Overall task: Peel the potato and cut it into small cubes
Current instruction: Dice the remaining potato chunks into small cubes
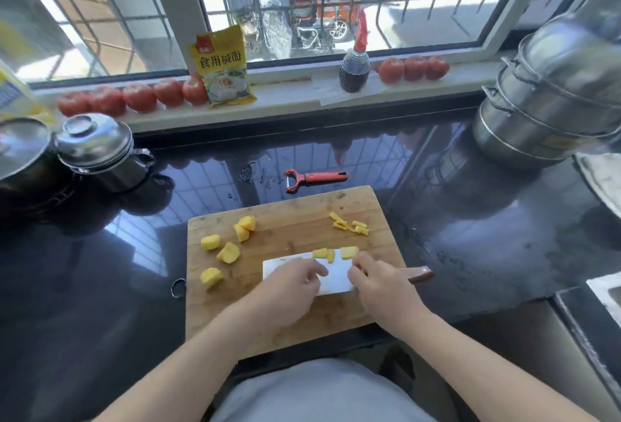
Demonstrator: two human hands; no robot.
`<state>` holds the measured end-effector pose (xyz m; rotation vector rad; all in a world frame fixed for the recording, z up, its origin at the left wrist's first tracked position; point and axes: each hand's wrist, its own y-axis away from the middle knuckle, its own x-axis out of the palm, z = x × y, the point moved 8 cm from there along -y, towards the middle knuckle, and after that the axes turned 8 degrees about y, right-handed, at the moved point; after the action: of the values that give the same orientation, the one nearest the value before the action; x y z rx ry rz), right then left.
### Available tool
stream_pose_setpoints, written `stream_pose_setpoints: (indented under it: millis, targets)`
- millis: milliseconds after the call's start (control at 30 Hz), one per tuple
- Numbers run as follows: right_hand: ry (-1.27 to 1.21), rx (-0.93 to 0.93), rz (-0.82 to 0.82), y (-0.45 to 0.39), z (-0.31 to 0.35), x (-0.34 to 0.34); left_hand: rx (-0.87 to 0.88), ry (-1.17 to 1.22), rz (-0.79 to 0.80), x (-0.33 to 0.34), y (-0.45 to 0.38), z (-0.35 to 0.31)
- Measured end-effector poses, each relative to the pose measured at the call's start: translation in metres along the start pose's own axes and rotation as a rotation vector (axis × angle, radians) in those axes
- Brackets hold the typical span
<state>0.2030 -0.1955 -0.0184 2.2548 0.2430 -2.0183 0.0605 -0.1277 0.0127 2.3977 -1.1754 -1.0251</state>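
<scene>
A wooden cutting board (302, 220) lies on the dark counter. Several yellow peeled potato chunks (228, 251) are spread over its left half, and small thin strips (349, 226) lie at its far right. A cleaver (337, 275) lies with its broad blade nearly flat over the board, its brown handle end (421, 275) sticking out to the right. Two potato pieces (348, 252) sit at the blade's far edge. My right hand (379, 282) grips the cleaver's handle. My left hand (294, 278) rests on the blade's flat side, fingers loosely bent.
A red peeler (314, 177) lies on the wet counter just behind the board. Steel lidded pots (97, 149) stand at the left, stacked steel pots (544, 109) at the right. The windowsill holds tomatoes (134, 98), a yellow packet (221, 68) and a dark bottle (354, 72).
</scene>
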Motion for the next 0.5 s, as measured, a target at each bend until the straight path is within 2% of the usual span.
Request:
stream_pose_setpoints:
  millis: [67,133,200,300,500]
  targets:
    - [0.027,0.002,-0.062,-0.001,0.004,-0.010,0.017,-0.242,0.081,0.034,-0.010,-0.006]
    - [0.043,0.022,-0.097,0.000,0.004,-0.014,0.015,-0.378,0.040,0.045,-0.014,-0.007]
    - [0.034,0.034,-0.139,0.003,0.005,-0.014,0.013,-0.385,0.005,0.046,-0.018,-0.006]
    - [0.025,0.032,-0.162,0.008,0.009,-0.014,0.106,-0.395,-0.024,0.042,-0.035,-0.005]
    - [-0.043,0.089,-0.143,0.012,0.005,-0.012,0.249,-0.314,0.018,0.033,-0.052,-0.006]
